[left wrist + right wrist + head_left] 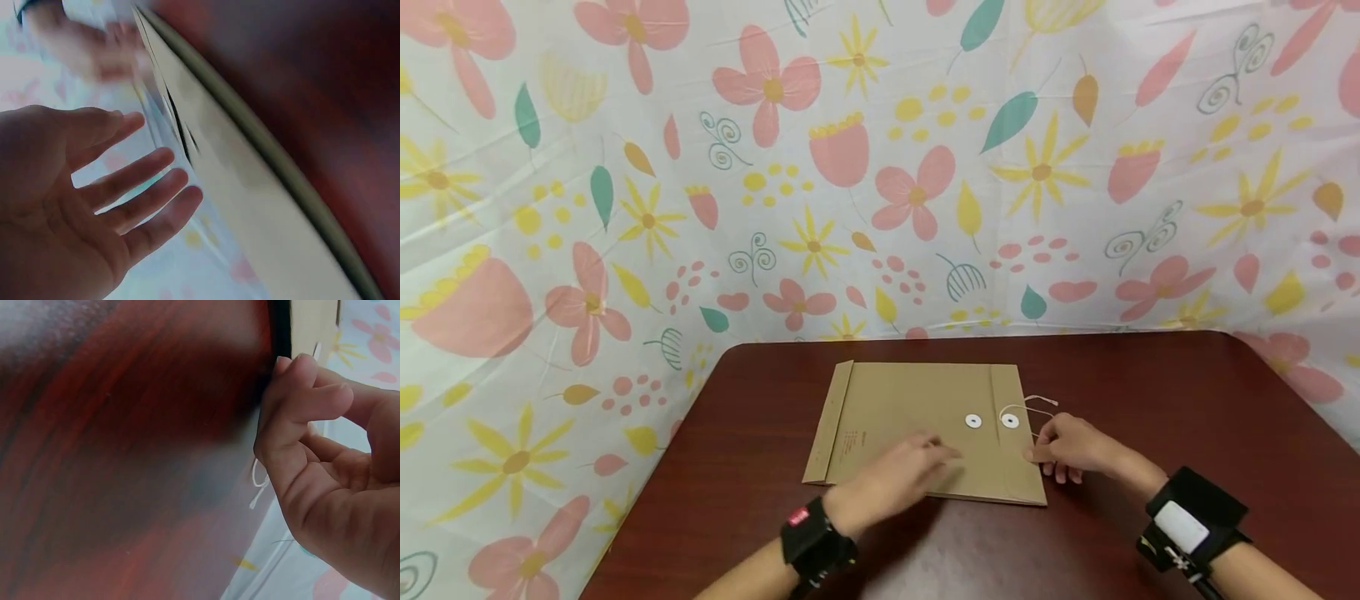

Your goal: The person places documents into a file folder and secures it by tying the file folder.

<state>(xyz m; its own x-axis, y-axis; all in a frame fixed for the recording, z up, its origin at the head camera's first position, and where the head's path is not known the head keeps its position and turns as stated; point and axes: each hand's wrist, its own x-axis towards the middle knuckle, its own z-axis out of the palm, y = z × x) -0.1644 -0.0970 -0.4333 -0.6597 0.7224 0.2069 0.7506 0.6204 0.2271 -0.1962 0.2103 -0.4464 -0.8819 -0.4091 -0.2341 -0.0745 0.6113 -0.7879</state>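
Flat brown kraft-paper string-tie envelope (917, 429) lies mid-table on the dark red wooden table (1150, 400). Your left hand (891, 482), fingers spread flat, rests over its near half. Your right hand (1071, 448), fingers curled, pinches the flap edge by the white string (1033, 406). Closure stage, likely; next, take up the string.

A flat brown paper envelope (917, 429) lies on the dark red table (1150, 400), its flap end toward the right. Two white round discs (973, 421) sit near the flap edge, and a thin white string (1033, 404) loops loose from the right one, unwound.
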